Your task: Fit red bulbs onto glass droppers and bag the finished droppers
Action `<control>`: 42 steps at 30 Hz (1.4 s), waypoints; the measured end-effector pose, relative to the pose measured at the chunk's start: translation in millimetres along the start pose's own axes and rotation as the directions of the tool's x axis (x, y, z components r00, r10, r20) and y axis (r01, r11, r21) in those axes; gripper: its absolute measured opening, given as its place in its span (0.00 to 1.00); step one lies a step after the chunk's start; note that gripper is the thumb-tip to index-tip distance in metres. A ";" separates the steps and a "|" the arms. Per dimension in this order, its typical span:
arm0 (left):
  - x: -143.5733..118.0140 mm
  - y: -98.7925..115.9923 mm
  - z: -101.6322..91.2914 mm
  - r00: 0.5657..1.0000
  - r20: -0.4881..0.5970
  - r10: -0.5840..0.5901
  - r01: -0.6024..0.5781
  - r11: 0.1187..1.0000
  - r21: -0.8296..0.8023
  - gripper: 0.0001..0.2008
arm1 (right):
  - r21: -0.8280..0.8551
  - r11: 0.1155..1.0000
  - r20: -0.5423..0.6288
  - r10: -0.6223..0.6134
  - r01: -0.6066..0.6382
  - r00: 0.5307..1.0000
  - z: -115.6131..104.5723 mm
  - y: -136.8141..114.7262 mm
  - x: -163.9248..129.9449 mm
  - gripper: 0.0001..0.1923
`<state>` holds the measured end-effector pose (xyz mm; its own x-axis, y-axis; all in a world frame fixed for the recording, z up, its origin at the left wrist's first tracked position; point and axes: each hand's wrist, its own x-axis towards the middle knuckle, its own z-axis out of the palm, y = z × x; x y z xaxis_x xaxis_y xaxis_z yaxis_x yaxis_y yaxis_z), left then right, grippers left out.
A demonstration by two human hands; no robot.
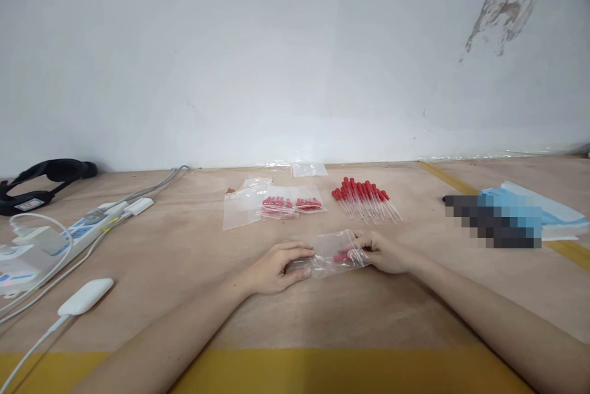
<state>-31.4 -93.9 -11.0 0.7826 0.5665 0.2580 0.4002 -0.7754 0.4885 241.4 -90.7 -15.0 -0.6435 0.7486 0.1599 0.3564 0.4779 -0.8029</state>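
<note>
Yellow tape strip point(322, 369) along near table edge | left hand point(276, 268), right hand point(385, 252) pinch small clear plastic bag point(334, 252) mid-table; red-tipped contents blurred | red-capped droppers point(366, 200) far right; bare wooden table point(184, 259) left.

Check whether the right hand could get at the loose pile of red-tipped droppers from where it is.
Probably yes. The right hand holds one end of the clear bag, and the droppers lie just beyond it on bare table, nothing between.

No readable text anywhere.
</note>
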 end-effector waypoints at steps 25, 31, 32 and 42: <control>-0.7 -1.2 1.9 1.000 -0.011 0.024 -0.024 1.000 -0.016 0.17 | -0.363 0.567 -0.658 0.406 -0.739 0.634 -38.3 33.8 110.5 0.10; -1.3 0.2 1.1 1.000 -0.024 0.015 -0.015 1.000 -0.020 0.16 | -0.338 0.715 -0.650 0.292 -0.612 0.701 -44.6 19.2 92.2 0.12; -1.6 0.3 1.0 1.000 -0.029 0.004 -0.005 1.000 -0.012 0.16 | -0.312 0.760 -0.655 0.263 -0.570 0.708 -43.7 17.9 83.6 0.11; -0.5 0.4 0.1 1.000 -0.022 -0.021 0.022 0.999 0.037 0.19 | 0.357 0.924 -0.682 0.358 -0.137 0.638 -6.7 28.0 8.9 0.40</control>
<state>-31.5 -94.5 -11.0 0.7633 0.5886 0.2664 0.4346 -0.7728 0.4624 250.2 -67.6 -32.2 0.1794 0.9619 0.2063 0.1758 0.1750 -0.9688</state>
